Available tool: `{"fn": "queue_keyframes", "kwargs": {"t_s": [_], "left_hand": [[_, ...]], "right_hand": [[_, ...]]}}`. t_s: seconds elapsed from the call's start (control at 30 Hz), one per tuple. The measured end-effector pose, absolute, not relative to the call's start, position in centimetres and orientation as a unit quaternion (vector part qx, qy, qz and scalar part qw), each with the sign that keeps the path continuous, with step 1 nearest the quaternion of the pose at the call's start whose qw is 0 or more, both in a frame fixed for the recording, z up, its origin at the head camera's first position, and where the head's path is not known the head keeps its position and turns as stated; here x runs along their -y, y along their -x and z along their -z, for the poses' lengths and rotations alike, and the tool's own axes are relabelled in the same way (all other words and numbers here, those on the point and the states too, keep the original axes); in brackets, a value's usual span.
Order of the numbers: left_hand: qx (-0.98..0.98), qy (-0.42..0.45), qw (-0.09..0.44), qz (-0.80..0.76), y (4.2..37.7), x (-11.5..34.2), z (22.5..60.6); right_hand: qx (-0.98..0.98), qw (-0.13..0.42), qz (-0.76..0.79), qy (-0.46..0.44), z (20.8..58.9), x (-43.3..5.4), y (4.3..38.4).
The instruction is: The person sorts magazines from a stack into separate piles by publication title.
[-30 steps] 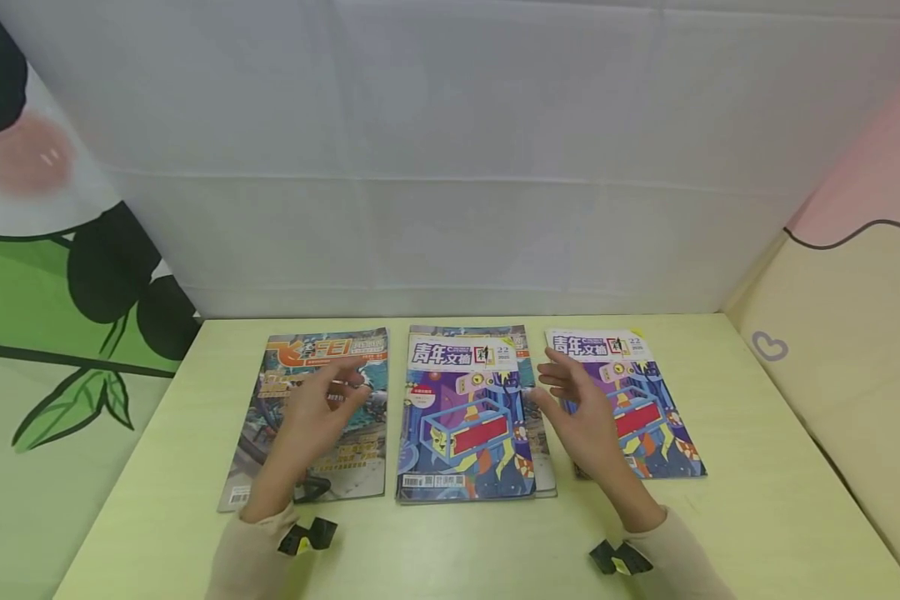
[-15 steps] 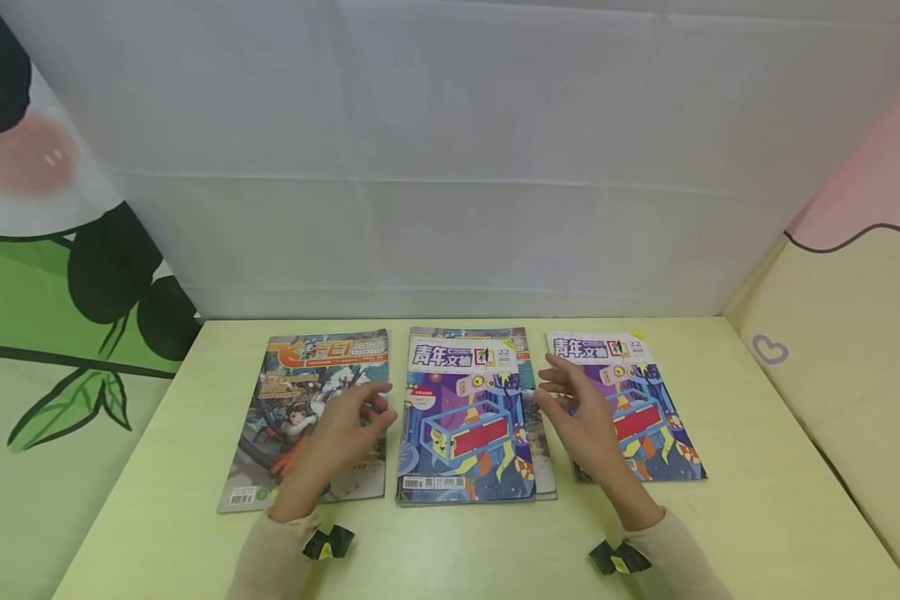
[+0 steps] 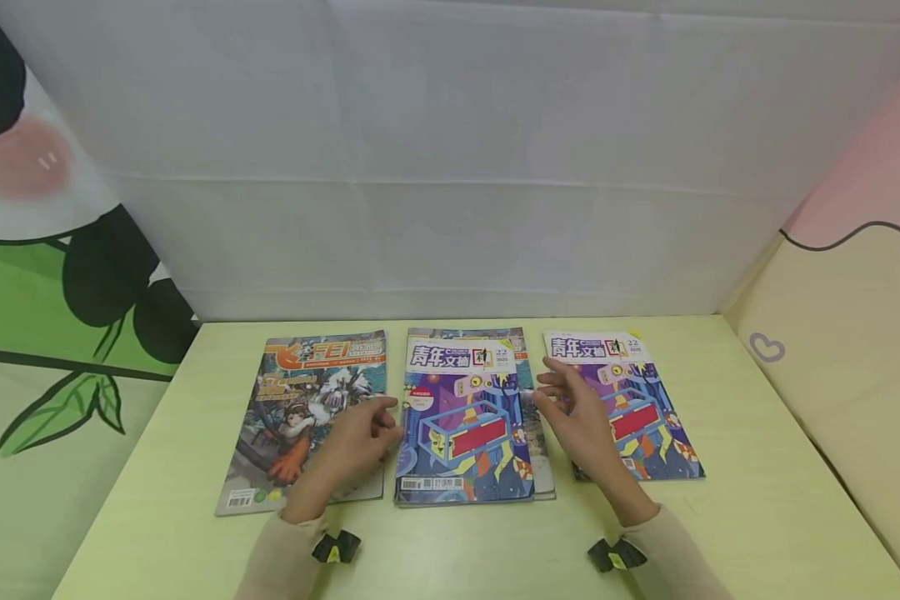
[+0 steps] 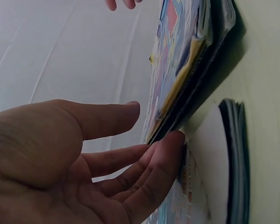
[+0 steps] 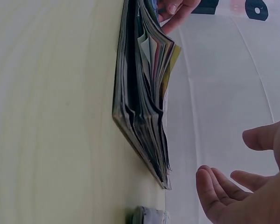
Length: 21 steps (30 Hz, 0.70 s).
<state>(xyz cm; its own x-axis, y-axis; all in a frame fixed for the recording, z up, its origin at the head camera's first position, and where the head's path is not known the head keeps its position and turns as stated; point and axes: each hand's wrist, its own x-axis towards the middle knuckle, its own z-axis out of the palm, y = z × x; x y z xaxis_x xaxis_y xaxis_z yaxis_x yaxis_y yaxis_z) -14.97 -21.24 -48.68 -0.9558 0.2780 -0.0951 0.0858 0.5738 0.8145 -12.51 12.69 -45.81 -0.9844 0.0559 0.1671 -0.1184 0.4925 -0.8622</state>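
Three groups of magazines lie in a row on the table. On the left is a comic-style magazine [image 3: 300, 400] with an orange title; my left hand [image 3: 356, 442] is over its right side, fingers loosely bent. Those fingertips come close to the left edge of the middle stack; whether they touch it I cannot tell. A purple magazine [image 3: 465, 433] tops that stack, above a grey-toned magazine [image 3: 542, 467] that sticks out at the right and back. Between the stack and the right purple magazine [image 3: 656, 408], my right hand [image 3: 581, 417] hovers with spread thumb and fingers, holding nothing.
A pale yellow-green table [image 3: 450, 550] bears the magazines. Behind it stands a grey-white cloth wall [image 3: 450, 233]. Printed panels flank both sides, a green one [image 3: 30, 292] at left and a cream one [image 3: 847, 350] at right.
My left hand has moved right and nearer to me, off the middle of the left magazine toward the central stack. My right hand has hardly moved. The magazines lie as before.
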Motion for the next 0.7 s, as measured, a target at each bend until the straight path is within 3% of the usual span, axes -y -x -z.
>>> {"fn": "queue_keyframes", "kwargs": {"t_s": [0.43,0.7], "left_hand": [[-0.878,-0.115,0.113,-0.450,14.83,20.82,48.69],[-0.874,-0.116,0.104,-0.459,14.73,20.59,48.72]], "right_hand": [[0.875,0.067,-0.479,0.010,46.69,-12.80,13.09],[0.891,0.018,-0.452,0.028,46.86,-13.03,12.85]]}}
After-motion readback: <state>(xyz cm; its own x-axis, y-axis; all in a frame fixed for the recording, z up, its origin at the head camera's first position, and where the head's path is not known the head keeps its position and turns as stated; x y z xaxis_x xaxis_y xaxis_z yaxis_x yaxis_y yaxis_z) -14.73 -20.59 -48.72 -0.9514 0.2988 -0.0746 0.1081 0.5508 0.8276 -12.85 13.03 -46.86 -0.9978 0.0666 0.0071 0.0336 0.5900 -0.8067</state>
